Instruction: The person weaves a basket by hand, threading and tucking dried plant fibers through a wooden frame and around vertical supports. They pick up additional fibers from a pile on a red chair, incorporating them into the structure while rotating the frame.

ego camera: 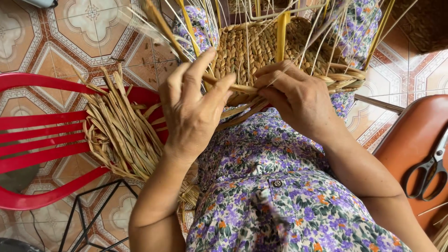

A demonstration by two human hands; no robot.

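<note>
A half-woven straw basket (261, 49) rests on my lap, its rim toward me and thin upright stakes rising from it. My left hand (193, 105) pinches a flat straw strand (242, 88) at the basket's near rim. My right hand (296, 95) grips the same strand just to the right, fingers curled against the woven edge. Loose strand ends trail below both hands over my purple flowered dress (266, 186).
A bundle of dried straw strips (119, 128) lies on a red plastic chair (37, 135) at my left. Black-handled scissors (429, 170) rest on a brown seat (406, 140) at my right. A black metal frame (88, 214) stands on the patterned tile floor (84, 28).
</note>
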